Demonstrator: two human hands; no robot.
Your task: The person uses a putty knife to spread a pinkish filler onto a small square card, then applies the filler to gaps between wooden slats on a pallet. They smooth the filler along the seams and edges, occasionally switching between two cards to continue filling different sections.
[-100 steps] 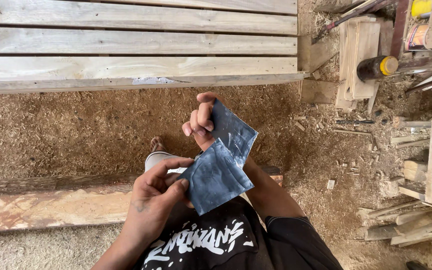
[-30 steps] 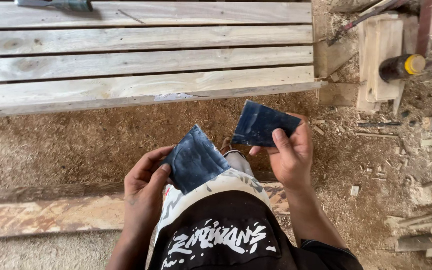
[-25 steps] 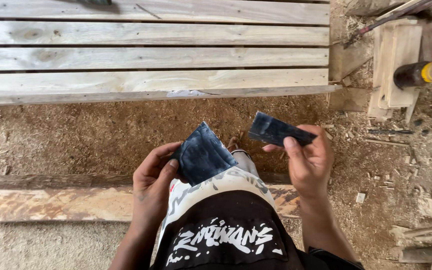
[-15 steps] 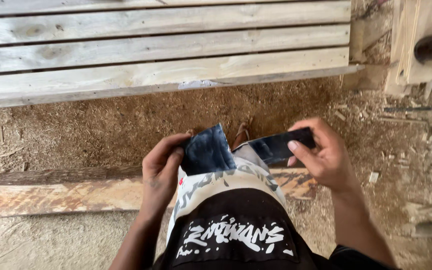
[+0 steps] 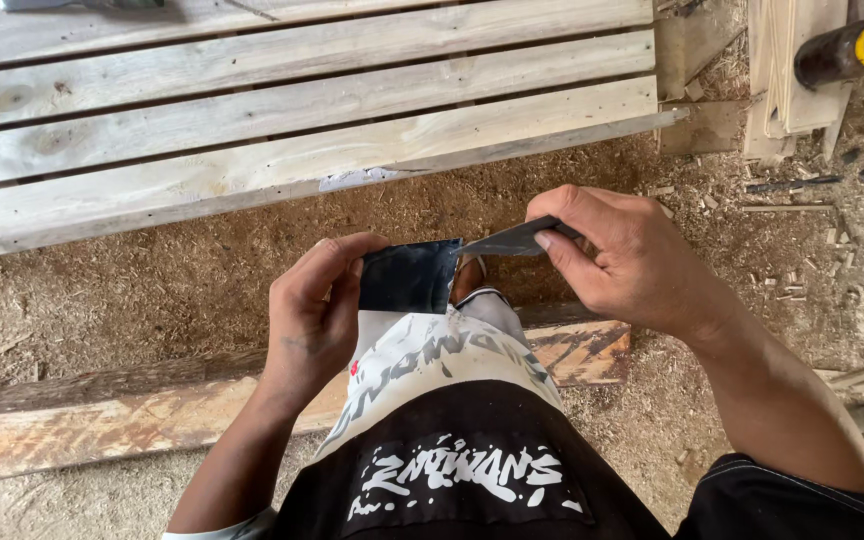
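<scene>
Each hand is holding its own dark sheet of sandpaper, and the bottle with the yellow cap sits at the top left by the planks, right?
Not quite: the bottle with the yellow cap is at the top right, as the head view shows. The left hand and right hand do each hold a dark sheet.

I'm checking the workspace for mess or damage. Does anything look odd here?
Sawdust and wood scraps cover the ground, and a brown bottle lies on its side at top right. The dark sheets in the left hand and right hand look intact.
</scene>
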